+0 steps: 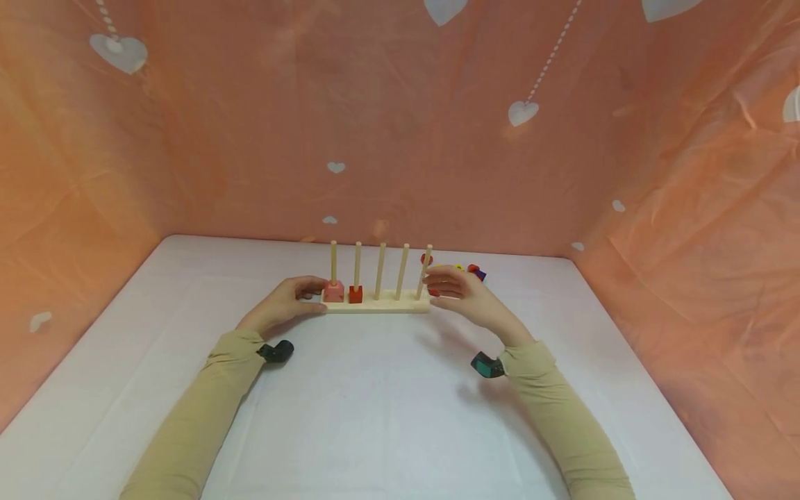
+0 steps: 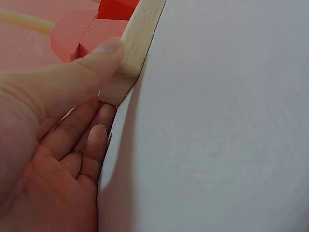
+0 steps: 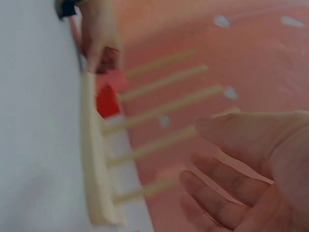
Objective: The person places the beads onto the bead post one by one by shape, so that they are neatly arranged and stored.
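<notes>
Grip: left hand clamped on pegboard, right hand parted, empty; apparent steadying step, next likely needs right-hand pinch

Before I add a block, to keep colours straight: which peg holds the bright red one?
Second peg from the left; the leftmost peg carries a pink block, the other three pegs are bare.

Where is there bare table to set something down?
Bare: the table before the rack, between the left sleeve and right sleeve; also outside each sleeve. Crowded: the rack's left end, held by the left hand, and its right end, with the right hand close and small pieces beyond.
</notes>
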